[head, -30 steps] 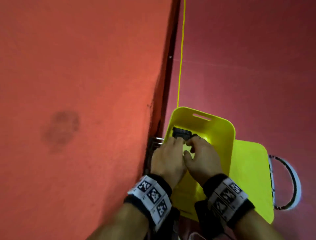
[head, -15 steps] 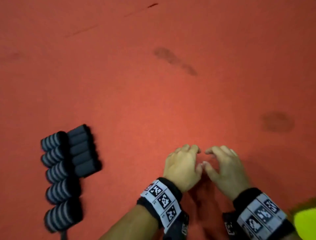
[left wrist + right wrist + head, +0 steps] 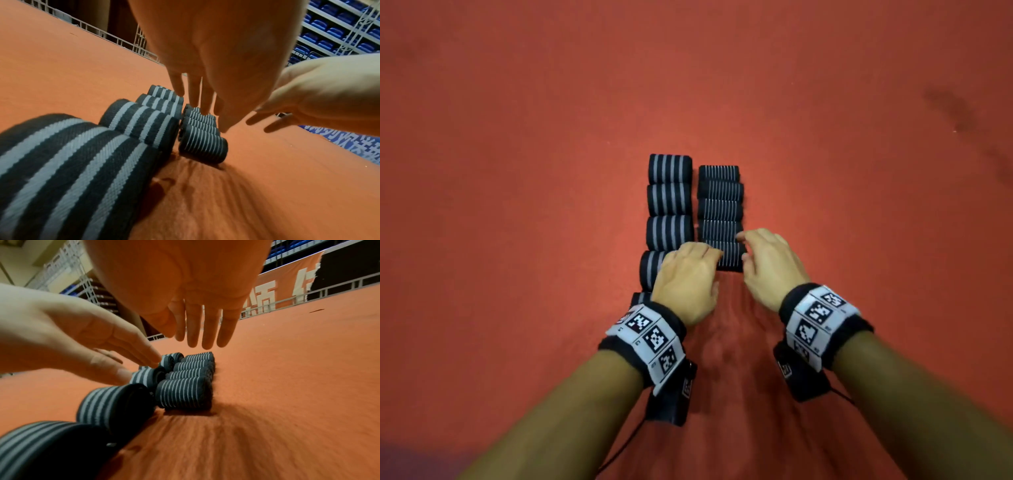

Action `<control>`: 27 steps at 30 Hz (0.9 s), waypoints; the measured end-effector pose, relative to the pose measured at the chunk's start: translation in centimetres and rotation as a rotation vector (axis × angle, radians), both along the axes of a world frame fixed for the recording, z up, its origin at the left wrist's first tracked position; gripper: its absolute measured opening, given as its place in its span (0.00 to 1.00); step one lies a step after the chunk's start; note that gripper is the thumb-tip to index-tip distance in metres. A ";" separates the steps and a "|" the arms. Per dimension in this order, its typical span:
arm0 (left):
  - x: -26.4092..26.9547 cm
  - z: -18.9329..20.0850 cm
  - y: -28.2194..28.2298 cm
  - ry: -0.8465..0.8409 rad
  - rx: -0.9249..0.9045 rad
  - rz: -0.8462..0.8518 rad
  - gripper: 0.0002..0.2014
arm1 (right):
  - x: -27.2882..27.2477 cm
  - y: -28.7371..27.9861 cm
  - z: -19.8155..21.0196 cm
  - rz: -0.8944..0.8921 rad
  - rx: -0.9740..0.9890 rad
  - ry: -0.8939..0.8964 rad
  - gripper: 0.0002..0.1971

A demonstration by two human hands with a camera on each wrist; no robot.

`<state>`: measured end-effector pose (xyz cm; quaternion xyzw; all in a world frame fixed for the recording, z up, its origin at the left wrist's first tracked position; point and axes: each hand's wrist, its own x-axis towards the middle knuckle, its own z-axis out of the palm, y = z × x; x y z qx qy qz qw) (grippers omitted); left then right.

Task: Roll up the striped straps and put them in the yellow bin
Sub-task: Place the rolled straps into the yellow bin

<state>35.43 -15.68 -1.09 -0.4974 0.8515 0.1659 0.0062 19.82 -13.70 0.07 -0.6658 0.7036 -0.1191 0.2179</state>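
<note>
Two columns of rolled straps lie side by side on the orange tabletop (image 3: 517,205), well in from its edges: wide-striped rolls (image 3: 669,200) on the left, fine-striped rolls (image 3: 719,205) on the right. Left hand (image 3: 686,282) hovers over the nearest rolls, grip apart, holding nothing. Right hand (image 3: 768,265) hovers just right of the fine-striped column, fingers (image 3: 207,331) extended, empty. Yellow bin out of view.

Black wristbands (image 3: 645,337) with white square-code tags
</note>
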 end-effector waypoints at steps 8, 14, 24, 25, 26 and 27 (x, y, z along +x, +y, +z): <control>-1.5 -5.1 -3.0 -0.147 -0.092 -0.058 0.30 | 0.4 -8.4 -4.3 0.188 0.179 0.221 0.24; -2.9 -5.6 -4.6 -0.140 -0.145 -0.035 0.12 | 0.7 -10.4 -5.5 0.249 0.170 0.352 0.19; -3.0 -5.4 -4.5 -0.229 -0.111 -0.099 0.14 | 0.7 -10.2 -5.7 0.292 0.175 0.353 0.18; -3.0 -5.2 -4.4 -0.242 -0.096 -0.104 0.14 | 0.6 -10.0 -5.6 0.287 0.172 0.351 0.19; -2.9 -5.0 -4.4 -0.252 -0.087 -0.115 0.14 | 0.2 -9.6 -5.3 0.267 0.165 0.345 0.20; -3.0 -4.7 -4.3 -0.258 -0.084 -0.132 0.14 | -0.3 -9.0 -4.8 0.227 0.152 0.325 0.22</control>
